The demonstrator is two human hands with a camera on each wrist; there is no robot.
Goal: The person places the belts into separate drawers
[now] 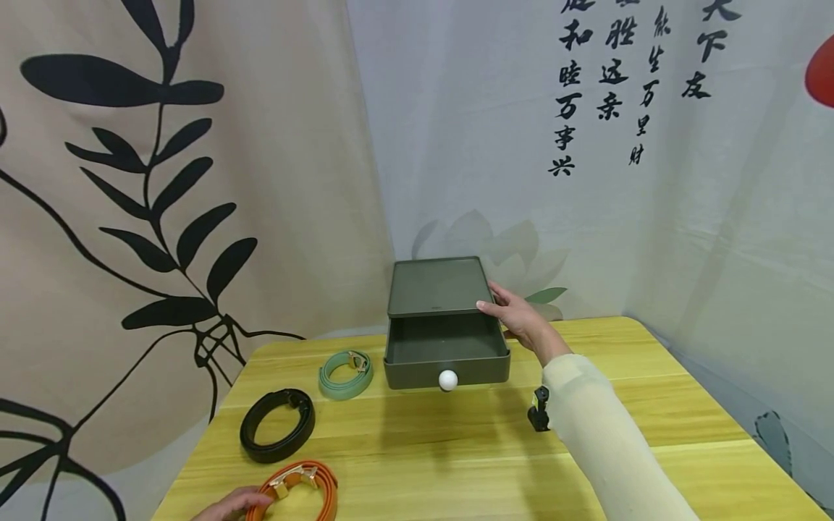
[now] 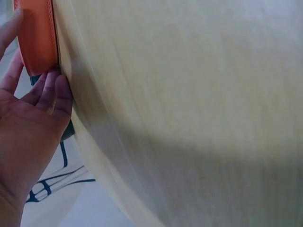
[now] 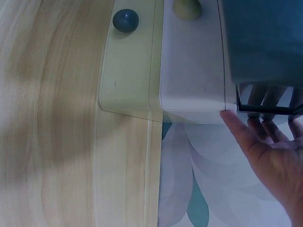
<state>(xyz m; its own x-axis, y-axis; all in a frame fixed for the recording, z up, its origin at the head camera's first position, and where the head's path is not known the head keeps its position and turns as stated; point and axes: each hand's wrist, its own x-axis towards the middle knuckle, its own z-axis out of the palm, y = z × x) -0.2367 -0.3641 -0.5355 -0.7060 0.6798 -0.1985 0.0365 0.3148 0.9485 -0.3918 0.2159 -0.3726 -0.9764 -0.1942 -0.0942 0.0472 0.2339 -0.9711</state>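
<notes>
Near the table's front left, my left hand (image 1: 233, 504) pinches a coiled orange belt (image 1: 329, 486) with a gold buckle, the thumb on one side of the coil. The left wrist view shows its stitched orange strap (image 2: 39, 38) between thumb and fingers. My right hand (image 1: 521, 317) rests at the right side of a dark grey-green drawer box (image 1: 436, 284), thumb on its top front edge, fingers along the side. Its drawer (image 1: 417, 373), with a white knob (image 1: 447, 380), is pulled out and holds nothing visible.
A black coiled belt (image 1: 250, 434) and a green coiled belt (image 1: 326, 380) lie left of the box. In the right wrist view, a white drawer front (image 3: 191, 66) and a cream one (image 3: 128, 71) with a knob (image 3: 125, 20) sit below the dark box. Printed cloth hangs behind.
</notes>
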